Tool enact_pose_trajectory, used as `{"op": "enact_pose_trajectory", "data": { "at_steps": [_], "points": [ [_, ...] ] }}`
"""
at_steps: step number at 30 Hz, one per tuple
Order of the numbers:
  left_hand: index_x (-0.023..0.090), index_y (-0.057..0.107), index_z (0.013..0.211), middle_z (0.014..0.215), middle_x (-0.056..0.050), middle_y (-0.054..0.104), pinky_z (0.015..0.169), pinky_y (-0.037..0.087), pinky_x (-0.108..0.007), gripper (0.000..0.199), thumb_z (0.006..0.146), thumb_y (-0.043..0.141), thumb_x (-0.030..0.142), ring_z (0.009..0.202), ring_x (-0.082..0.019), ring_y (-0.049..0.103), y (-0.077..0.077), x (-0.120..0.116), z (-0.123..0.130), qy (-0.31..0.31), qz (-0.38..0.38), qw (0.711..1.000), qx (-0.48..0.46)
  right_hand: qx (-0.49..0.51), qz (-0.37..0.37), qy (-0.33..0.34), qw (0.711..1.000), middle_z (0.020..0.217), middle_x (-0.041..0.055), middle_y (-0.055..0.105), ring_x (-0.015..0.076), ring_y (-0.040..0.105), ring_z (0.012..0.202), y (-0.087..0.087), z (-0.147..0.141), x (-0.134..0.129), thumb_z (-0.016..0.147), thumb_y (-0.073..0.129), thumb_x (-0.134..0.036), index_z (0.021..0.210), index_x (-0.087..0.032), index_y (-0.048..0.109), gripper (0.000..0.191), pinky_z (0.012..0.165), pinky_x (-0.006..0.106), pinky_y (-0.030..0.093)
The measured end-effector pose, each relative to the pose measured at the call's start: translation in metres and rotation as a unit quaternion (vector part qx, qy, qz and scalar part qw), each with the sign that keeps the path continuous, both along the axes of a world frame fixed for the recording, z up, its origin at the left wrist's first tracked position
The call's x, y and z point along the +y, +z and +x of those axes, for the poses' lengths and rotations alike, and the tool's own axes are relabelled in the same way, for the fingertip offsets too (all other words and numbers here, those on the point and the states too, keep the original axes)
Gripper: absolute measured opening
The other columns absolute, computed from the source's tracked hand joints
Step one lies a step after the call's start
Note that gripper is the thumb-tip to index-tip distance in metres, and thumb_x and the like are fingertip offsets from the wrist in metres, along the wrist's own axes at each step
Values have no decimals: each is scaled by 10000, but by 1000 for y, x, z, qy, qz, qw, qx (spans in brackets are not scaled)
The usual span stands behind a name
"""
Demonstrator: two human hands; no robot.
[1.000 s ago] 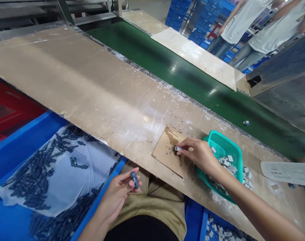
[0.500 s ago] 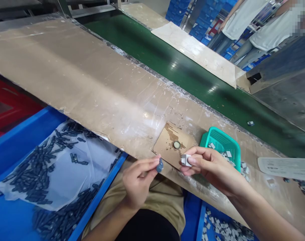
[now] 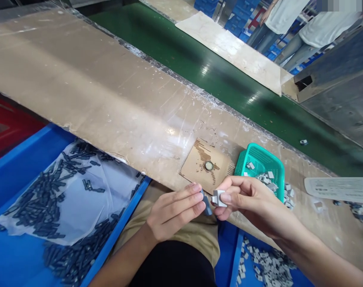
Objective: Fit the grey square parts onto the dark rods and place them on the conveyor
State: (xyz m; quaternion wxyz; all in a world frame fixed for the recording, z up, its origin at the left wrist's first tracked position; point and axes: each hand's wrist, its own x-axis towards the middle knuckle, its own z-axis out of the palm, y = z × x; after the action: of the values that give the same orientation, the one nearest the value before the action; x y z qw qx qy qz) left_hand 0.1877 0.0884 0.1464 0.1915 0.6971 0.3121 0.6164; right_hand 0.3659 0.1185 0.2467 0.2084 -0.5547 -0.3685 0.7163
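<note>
My left hand [image 3: 180, 209] is closed on a small dark blue plastic piece [image 3: 206, 204], which sticks out past the fingertips. Close by on the right, my right hand [image 3: 244, 199] pinches a small white and grey block [image 3: 219, 198] between thumb and fingers. The two pieces are side by side; whether they touch I cannot tell. Just beyond them a round bottle-cap-like dish [image 3: 209, 165] sits on a stained cardboard square [image 3: 191, 162]. A green basket [image 3: 256, 149] holding more white and grey blocks stands behind my right hand.
Dark pieces fill a blue bin [image 3: 18, 153] with a white sheet at the left. Another blue bin [image 3: 235, 261] of white blocks is below. A green conveyor belt [image 3: 175, 56] carries one block [image 3: 303, 142]. Two people [image 3: 289, 18] stand beyond. A white strip [image 3: 337, 187] lies right.
My left hand has come right, and its blue piece has turned lengthwise beside the white block. The block on the belt has shifted slightly right. My view has tilted slightly.
</note>
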Motion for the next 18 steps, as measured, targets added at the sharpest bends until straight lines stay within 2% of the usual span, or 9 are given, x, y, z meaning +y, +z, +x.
{"op": "enact_pose_trajectory", "data": {
  "at_steps": [2, 4, 5, 7, 9, 11, 14, 16, 18],
  "points": [
    [242, 639, 1045, 984, -2, 704, 762, 588, -271, 442, 685, 654, -14, 894, -194, 665, 6, 3, 6, 6, -72, 995, -64, -17, 40, -7, 999, 674, 60, 703, 177, 673, 622, 0, 2, -1, 698, 736, -344, 768, -152, 646, 223, 638, 301, 561],
    [218, 697, 851, 874, -12, 723, 706, 587, -252, 241, 678, 696, 51, 791, -181, 683, 10, 5, 14, -16, -233, 958, -164, -41, 90, -17, 995, 666, 50, 703, 180, 676, 619, 3, 3, -2, 703, 736, -340, 789, -168, 648, 211, 647, 303, 564],
    [201, 699, 770, 818, -17, 724, 683, 585, -248, 150, 667, 722, 96, 750, -178, 684, 12, 5, 17, -44, -324, 919, -219, -57, 117, -24, 991, 662, 44, 702, 181, 677, 615, 4, 4, -3, 704, 737, -336, 798, -179, 649, 203, 638, 298, 566],
    [177, 688, 689, 739, -23, 716, 647, 585, -248, 94, 634, 764, 171, 700, -179, 680, 15, 4, 22, -114, -466, 813, -328, -98, 169, -36, 980, 671, 43, 704, 183, 678, 608, 9, 4, -5, 692, 748, -321, 800, -196, 656, 189, 609, 287, 573],
    [161, 689, 678, 708, -24, 710, 622, 586, -244, 124, 605, 785, 189, 668, -173, 674, 18, 3, 24, -177, -536, 722, -400, -143, 218, -40, 965, 696, 51, 709, 193, 680, 615, 12, 2, -7, 670, 765, -310, 794, -209, 671, 186, 578, 284, 581],
    [143, 693, 671, 695, -31, 707, 605, 587, -245, 124, 597, 787, 175, 636, -164, 666, 20, 3, 24, -210, -565, 672, -430, -181, 257, -32, 949, 718, 61, 713, 206, 681, 626, 14, 1, -9, 652, 775, -312, 788, -217, 687, 188, 554, 292, 588],
    [137, 703, 670, 691, -37, 704, 600, 592, -258, 115, 596, 785, 168, 614, -160, 657, 23, 4, 23, -227, -574, 658, -431, -217, 295, -8, 931, 726, 64, 715, 214, 682, 634, 13, 0, -11, 654, 771, -311, 801, -224, 698, 185, 545, 298, 596],
    [146, 709, 671, 685, -35, 701, 595, 594, -259, 108, 598, 783, 177, 604, -160, 655, 26, 4, 21, -222, -571, 675, -412, -225, 304, 23, 926, 748, 67, 719, 216, 685, 657, 12, 1, -11, 663, 765, -294, 818, -222, 701, 183, 567, 300, 600],
    [153, 713, 660, 668, -33, 691, 582, 590, -246, 100, 595, 783, 184, 595, -162, 652, 30, 3, 18, -201, -568, 707, -370, -214, 294, 54, 930, 777, 70, 724, 217, 689, 691, 11, 2, -11, 681, 753, -277, 841, -217, 701, 179, 603, 299, 601]
  ]
}}
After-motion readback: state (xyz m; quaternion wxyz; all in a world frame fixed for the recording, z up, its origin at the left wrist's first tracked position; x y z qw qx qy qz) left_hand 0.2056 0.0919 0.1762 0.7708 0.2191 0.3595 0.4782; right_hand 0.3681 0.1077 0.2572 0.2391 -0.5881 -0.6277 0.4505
